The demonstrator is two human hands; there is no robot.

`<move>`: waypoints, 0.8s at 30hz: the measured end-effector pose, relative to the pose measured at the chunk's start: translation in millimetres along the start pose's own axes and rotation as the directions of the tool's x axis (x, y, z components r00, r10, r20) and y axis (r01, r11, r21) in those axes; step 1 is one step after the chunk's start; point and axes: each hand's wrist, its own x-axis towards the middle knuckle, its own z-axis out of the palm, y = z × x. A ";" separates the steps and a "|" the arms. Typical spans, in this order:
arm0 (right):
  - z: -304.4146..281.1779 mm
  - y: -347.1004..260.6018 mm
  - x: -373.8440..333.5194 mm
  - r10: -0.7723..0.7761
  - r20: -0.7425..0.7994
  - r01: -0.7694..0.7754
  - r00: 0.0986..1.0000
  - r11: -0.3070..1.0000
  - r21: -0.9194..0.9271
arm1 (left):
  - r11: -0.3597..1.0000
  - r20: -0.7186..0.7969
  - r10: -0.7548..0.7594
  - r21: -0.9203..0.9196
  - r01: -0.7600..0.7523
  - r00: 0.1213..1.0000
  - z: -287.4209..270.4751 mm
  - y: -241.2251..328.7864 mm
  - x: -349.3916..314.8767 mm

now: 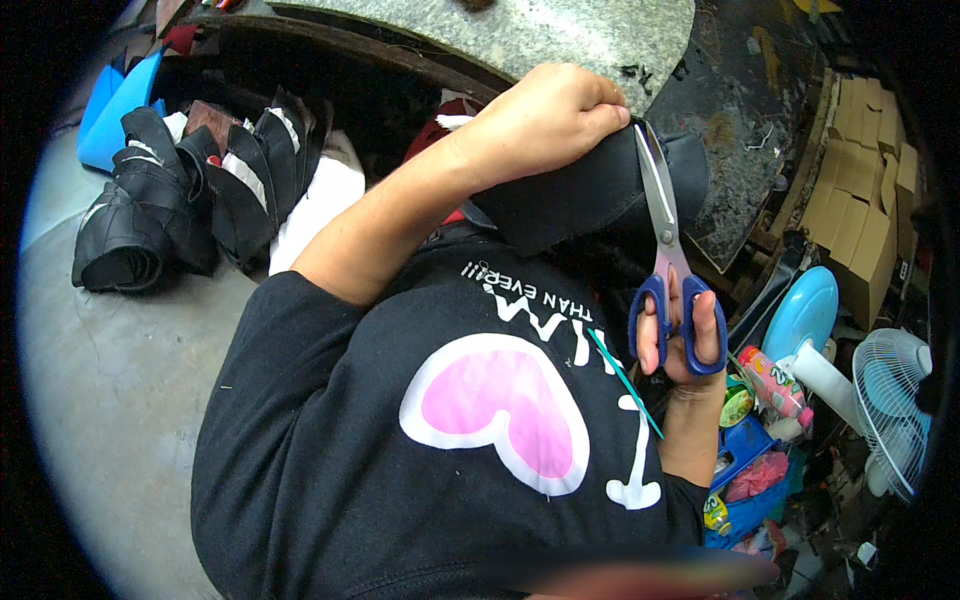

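My left hand [585,108] is closed, its thumb and fingers pinching the upper edge of a black leather-like piece [575,190] that hangs over my lap. In my right hand [692,335] is a pair of scissors [667,240] with dark blue handles, my fingers and thumb through the loops. The blades point away from me and stand slightly apart. Their tips lie at the black piece's edge, close beside my left thumb. Whether they bite into the material I cannot tell. A thin teal stick or cord [625,383] lies across the front of my black shirt.
A pale stone slab [600,40] lies ahead. Several curled black pieces [160,205] are heaped at the left on the grey floor [130,400], near a blue object [118,110]. At the right are cardboard boxes [850,200], a fan [890,410] and a blue basket [745,445] with bottles.
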 end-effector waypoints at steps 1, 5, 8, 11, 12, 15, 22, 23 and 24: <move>-0.1 1.8 0.3 -0.006 0.015 0.005 1.000 0.999 0.037 | 1.000 0.019 -0.002 -0.010 0.002 1.000 -0.4 -1.6 0.5; 2.2 10.1 3.0 -0.061 0.036 0.060 0.998 0.998 0.032 | 0.998 0.046 -0.033 -0.046 0.035 0.998 -0.2 -7.4 2.5; 6.7 14.6 3.9 -0.081 0.016 0.081 0.997 0.997 0.005 | 0.992 0.065 -0.046 -0.116 0.053 0.997 0.4 -8.9 2.4; 11.8 16.8 3.9 -0.076 -0.044 0.076 0.996 0.997 0.005 | 0.968 0.110 -0.117 -0.209 0.138 0.987 0.9 -7.8 1.3; 13.1 17.8 5.1 -0.093 -0.065 0.088 0.994 0.994 -0.070 | 0.962 0.111 -0.131 -0.228 0.153 0.985 1.2 -7.2 0.8; 14.2 17.9 6.9 -0.137 -0.063 0.125 0.989 0.979 -0.161 | 0.941 0.116 -0.162 -0.282 0.189 0.980 2.5 -5.0 -0.6; 8.6 21.3 12.6 -0.162 -0.110 0.125 0.981 0.950 -0.285 | 0.924 0.123 -0.173 -0.324 0.204 0.977 6.9 -4.0 -1.3; 7.4 22.3 12.4 -0.171 -0.118 0.127 0.978 0.942 -0.309 | 0.920 0.124 -0.174 -0.334 0.206 0.977 7.8 -4.6 -1.4; 5.6 22.6 11.4 -0.150 -0.115 0.110 0.982 0.948 -0.299 | 0.912 0.131 -0.187 -0.345 0.222 0.973 8.3 -5.6 -1.7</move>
